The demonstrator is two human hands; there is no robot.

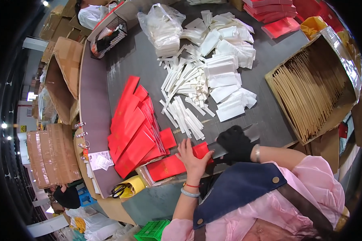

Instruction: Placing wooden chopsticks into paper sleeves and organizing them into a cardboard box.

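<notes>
My bare left hand (192, 158) lies with fingers spread on a long red paper envelope (165, 168) at the near table edge. The thumb points toward the envelope's right end. My right hand (235, 143), in a black glove, is closed round a flat grey blade (219, 152) just right of that end. Part of the blade shows on both sides of the glove; its handle cannot be made out. A fanned pile of red envelopes (134, 132) lies left of my left hand, with a small red piece (167, 138) beside it.
White paper strips (185, 116) and folded white papers (223, 72) lie mid-table, by a plastic bag (163, 30). A carton of thin brown sticks (309, 88) stands right. Scissors (121, 190) rest beside a yellow holder (133, 186) near left. Red stacks (271, 10) sit far right.
</notes>
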